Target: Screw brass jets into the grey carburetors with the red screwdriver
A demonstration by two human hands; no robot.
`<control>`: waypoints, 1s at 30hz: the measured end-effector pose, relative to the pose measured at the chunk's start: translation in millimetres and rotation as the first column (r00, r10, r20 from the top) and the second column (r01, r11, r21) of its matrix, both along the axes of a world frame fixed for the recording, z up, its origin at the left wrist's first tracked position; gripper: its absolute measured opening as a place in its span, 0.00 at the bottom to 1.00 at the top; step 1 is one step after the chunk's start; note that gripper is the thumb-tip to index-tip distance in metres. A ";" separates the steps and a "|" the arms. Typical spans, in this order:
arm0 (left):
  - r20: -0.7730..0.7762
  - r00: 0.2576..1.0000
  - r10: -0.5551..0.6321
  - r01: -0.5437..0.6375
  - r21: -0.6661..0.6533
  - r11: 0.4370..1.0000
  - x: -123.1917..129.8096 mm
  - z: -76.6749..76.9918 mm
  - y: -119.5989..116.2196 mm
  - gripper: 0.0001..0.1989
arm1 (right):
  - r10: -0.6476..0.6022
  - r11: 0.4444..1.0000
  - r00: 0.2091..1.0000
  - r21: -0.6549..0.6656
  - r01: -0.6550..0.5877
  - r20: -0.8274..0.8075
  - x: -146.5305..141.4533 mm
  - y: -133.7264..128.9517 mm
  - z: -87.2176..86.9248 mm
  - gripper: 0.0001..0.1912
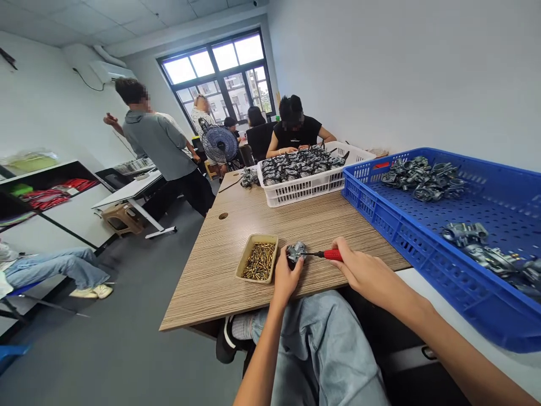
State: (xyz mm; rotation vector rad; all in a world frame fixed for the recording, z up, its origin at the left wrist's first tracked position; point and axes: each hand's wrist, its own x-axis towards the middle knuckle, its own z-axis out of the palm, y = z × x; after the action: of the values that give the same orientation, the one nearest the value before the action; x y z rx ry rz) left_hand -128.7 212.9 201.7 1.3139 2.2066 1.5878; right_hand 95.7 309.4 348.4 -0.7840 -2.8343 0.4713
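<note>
My left hand (288, 273) is closed around a small grey metal casting (298, 248) just above the wooden table (211, 287). In my right hand (359, 269) is a screwdriver (333, 255) with a red handle. Its dark shaft points left and its tip meets the right side of the casting; the exact contact is too small to make out. Directly left of my left hand stands a beige tub (240, 269) filled with brass-coloured screws (259, 261).
A blue crate (380, 225) holding grey metal castings (422, 177) stands at the right. Behind the table's middle, a white basket (304, 192) is heaped with similar parts. A person (296, 127) sits beyond it; another person (158, 141) stands left near a fan (220, 142).
</note>
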 end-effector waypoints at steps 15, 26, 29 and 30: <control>-0.011 1.000 0.009 -0.009 0.010 1.000 0.8 2.5 0.0 0.24 | -0.143 0.972 0.987 0.196 0.127 0.072 -7.0 -1.8 2.6 0.16; -0.022 0.999 0.025 -0.025 -0.005 1.000 0.8 1.8 0.7 0.24 | 0.097 0.990 0.989 -0.088 -0.107 -0.108 6.0 2.2 2.0 0.11; -0.012 1.000 0.021 -0.021 -0.004 1.000 0.5 2.2 0.8 0.24 | 0.107 0.986 0.989 -0.113 -0.119 -0.102 6.1 0.6 2.1 0.11; -0.009 1.000 0.019 -0.019 -0.002 1.000 0.4 2.2 0.8 0.24 | 0.106 0.986 0.989 -0.118 -0.118 -0.101 5.6 -0.1 2.0 0.11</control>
State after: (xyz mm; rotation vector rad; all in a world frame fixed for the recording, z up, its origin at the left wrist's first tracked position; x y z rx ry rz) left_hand -128.3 213.7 204.0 1.3060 2.2316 1.5889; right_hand 101.3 309.3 350.4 -0.6067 -2.7925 0.6872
